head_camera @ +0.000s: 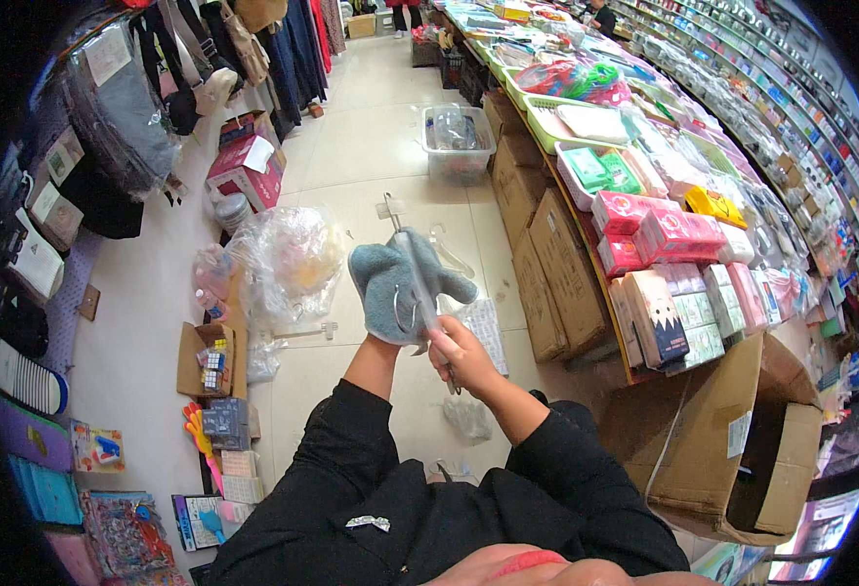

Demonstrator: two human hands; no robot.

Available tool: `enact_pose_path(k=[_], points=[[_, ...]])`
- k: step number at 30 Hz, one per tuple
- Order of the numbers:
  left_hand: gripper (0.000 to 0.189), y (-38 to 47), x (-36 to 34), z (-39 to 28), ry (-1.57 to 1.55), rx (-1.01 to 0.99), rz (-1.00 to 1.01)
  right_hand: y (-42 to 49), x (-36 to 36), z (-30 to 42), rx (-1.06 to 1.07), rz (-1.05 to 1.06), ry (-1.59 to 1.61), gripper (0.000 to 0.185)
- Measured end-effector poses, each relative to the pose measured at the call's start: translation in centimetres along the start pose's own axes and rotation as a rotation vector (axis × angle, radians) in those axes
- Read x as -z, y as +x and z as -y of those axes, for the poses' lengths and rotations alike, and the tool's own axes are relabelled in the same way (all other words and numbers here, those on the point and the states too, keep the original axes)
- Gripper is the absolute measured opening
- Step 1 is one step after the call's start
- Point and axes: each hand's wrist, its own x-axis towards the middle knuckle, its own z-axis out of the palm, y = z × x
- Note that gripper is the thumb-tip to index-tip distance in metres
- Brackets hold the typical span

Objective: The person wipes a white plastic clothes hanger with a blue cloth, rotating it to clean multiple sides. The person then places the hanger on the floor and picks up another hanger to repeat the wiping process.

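A grey-blue fleece item, perhaps a glove or slipper point(383, 282), is held up before me at the centre of the head view. My left hand point(392, 338) is mostly hidden beneath or inside it; only the wrist shows plainly. My right hand point(458, 355) has its fingers closed on the lower end of a clear plastic strip point(417, 282) that runs up across the fleece. A metal hook point(391, 209) sticks out above, and a curved wire hook point(398, 308) lies against the fleece. Beyond it a clear hanger point(450, 249) lies on the floor.
Clear plastic bags point(290, 256) and an open small carton point(206, 366) are on the left. A lidded clear tub point(458, 143) stands ahead. Leaning cardboard boxes point(565, 271), a table of packaged goods point(620, 344) and a large open carton point(707, 439) line the right.
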Motion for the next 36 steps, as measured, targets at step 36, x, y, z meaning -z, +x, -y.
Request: enact_pose_path(k=[36], points=[[0.034, -0.2, 3.0, 1.2, -0.194, 0.014, 0.147, -0.3, -1.2, -0.3, -0.079, -0.158, -0.288, 0.025]])
